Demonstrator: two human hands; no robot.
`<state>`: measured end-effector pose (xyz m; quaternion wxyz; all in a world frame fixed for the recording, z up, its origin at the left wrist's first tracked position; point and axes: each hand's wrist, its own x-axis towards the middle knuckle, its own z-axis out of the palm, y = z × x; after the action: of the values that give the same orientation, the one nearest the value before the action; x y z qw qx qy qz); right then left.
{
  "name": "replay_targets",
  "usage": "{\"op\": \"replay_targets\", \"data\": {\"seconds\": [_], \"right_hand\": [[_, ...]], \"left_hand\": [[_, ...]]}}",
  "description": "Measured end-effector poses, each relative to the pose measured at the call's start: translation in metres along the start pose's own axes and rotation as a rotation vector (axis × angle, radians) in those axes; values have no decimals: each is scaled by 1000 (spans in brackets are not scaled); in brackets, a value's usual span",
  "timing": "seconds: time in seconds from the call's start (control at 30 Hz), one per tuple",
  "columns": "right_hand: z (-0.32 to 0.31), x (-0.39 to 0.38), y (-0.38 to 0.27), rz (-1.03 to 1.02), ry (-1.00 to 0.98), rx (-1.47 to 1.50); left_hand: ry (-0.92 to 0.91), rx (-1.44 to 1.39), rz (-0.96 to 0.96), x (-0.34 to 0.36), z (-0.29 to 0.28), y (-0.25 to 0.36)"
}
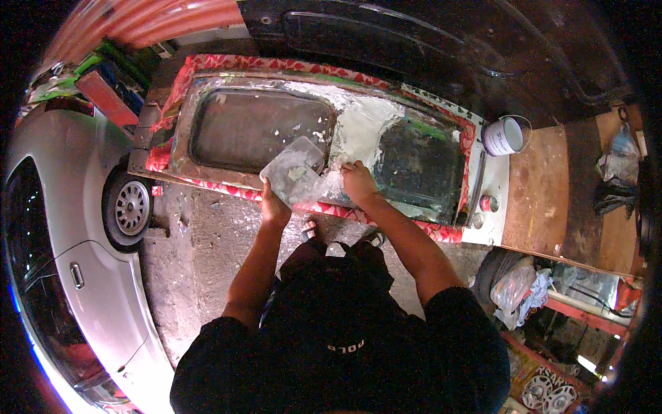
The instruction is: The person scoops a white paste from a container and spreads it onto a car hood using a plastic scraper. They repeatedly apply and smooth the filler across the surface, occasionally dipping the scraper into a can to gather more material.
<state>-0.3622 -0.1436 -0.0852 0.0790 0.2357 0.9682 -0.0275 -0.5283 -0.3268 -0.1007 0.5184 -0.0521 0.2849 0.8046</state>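
My left hand grips a clear plastic tub by its near edge. Pale lumps and smears of white paste lie inside it. Just right of the tub, my right hand is closed, its knuckles up; whatever sits in the fingers is hidden. Both hands are over the near edge of a worn, door-like panel with two dark recessed areas. A broad coat of white filler covers the strip between the recesses, and flecks dot the left one. Red-and-white patterned cloth shows beneath the panel.
A silver car stands on the left. At the table's right end are a white pail with a wire handle and a small red tin. A dark vehicle body rises behind. Shelves with bags stand lower right.
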Motion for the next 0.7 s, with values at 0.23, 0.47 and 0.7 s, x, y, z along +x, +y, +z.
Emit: {"op": "replay_targets", "data": {"seconds": [0.23,0.47,0.7], "right_hand": [[-21,-14,27,156,400,366],[7,14,21,-35,248,17],[11,13,16,-59,202,-132]], "left_hand": [[94,-32,9,-8,18,7],[6,-40,30,-8,2,2],[41,-2,61,-14,7,10]]}}
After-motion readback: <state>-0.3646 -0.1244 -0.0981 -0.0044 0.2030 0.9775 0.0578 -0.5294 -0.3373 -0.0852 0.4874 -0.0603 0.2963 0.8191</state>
